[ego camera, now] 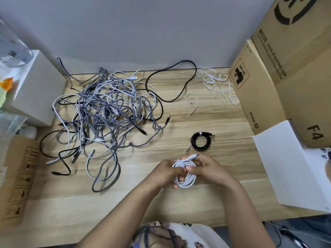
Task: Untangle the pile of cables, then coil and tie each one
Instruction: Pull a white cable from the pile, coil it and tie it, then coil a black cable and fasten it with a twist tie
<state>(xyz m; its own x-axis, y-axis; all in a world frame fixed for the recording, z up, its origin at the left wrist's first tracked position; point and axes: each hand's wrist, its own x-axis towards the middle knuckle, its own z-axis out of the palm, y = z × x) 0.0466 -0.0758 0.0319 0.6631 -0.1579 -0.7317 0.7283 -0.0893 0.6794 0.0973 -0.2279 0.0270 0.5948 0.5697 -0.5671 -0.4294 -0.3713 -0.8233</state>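
Observation:
A coiled white cable (186, 176) sits between both hands near the front middle of the wooden table (206, 122). My left hand (165, 173) grips the coil's left side, fingers through the loop. My right hand (206, 167) pinches the top of the coil, where a white plug end sticks out. A coiled black cable (201, 141) with a white tie lies just behind my hands. The tangled pile of grey, white and black cables (105, 111) spreads over the left half of the table. Loose white ties (217, 83) lie at the back right.
Cardboard boxes (286, 68) stand along the right edge, with a white sheet (290, 163) in front of them. A white box (34, 86) stands at the back left and flat cardboard (19, 176) lies at the front left. A single white tie (193, 102) lies mid-table.

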